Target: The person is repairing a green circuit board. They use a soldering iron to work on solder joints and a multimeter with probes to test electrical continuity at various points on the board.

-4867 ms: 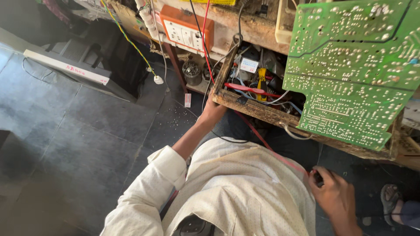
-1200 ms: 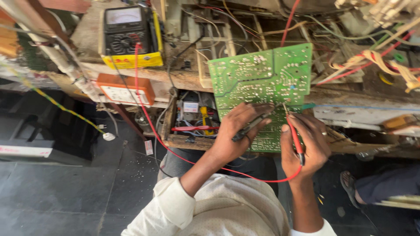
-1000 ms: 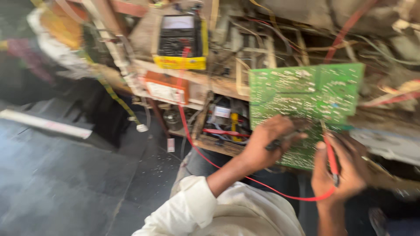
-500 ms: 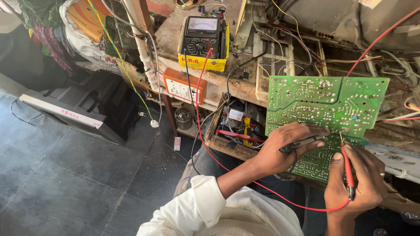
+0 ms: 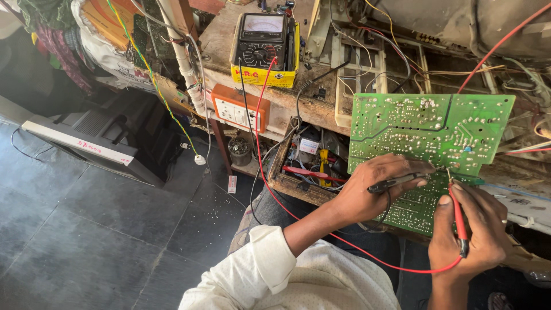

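Board [image 5: 425, 138]: we have both probes pinched and on its solder side—black [image 5: 396, 183] in left hand [image 5: 367, 192], red [image 5: 457, 212] in right hand [image 5: 470, 229]; meter [image 5: 264, 49] not yet read.

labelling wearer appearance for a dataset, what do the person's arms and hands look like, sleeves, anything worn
The left arm wears a cream long sleeve, loose and pushed up so the forearm below it is bare. The left hand is bare: no glove, ring or watch shows. The right hand is bare too, with what looks like a thin ring on one finger. Its sleeve lies outside the frame.
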